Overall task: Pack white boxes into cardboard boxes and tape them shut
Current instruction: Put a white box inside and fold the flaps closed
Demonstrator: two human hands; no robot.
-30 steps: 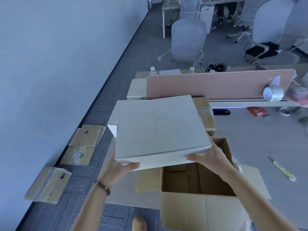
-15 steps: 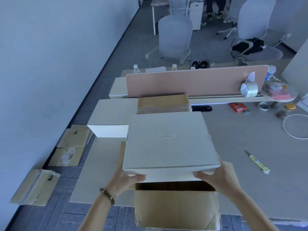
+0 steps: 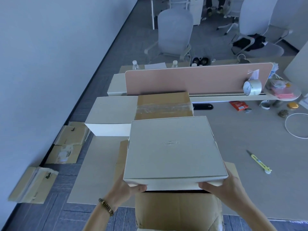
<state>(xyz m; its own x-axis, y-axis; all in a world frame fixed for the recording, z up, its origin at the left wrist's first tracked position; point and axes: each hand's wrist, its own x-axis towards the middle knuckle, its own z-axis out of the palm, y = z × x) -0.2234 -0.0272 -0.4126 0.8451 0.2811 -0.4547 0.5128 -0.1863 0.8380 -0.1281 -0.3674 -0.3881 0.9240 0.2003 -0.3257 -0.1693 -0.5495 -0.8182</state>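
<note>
A flat white box point(image 3: 173, 147) hangs level over an open cardboard box point(image 3: 176, 210) at the desk's near edge, hiding most of its opening. My left hand point(image 3: 128, 187) grips the white box's near left corner, thumb on its front wall. My right hand point(image 3: 220, 185) grips the near right corner the same way. Behind it stands a taped cardboard box point(image 3: 164, 105), with another white box point(image 3: 111, 114) to its left. A roll of tape point(image 3: 251, 87) leans against the pink divider point(image 3: 191, 80).
A yellow utility knife point(image 3: 260, 162) lies on the desk point(image 3: 250, 130) to the right, a white cord loop point(image 3: 295, 125) farther right. Flattened cartons point(image 3: 66, 142) lie on the floor along the left wall. Office chairs point(image 3: 173, 32) stand beyond the divider.
Both hands carried the white box rightward and toward me, from above the stack to over the open cardboard box, and lowered it closer to the opening.
</note>
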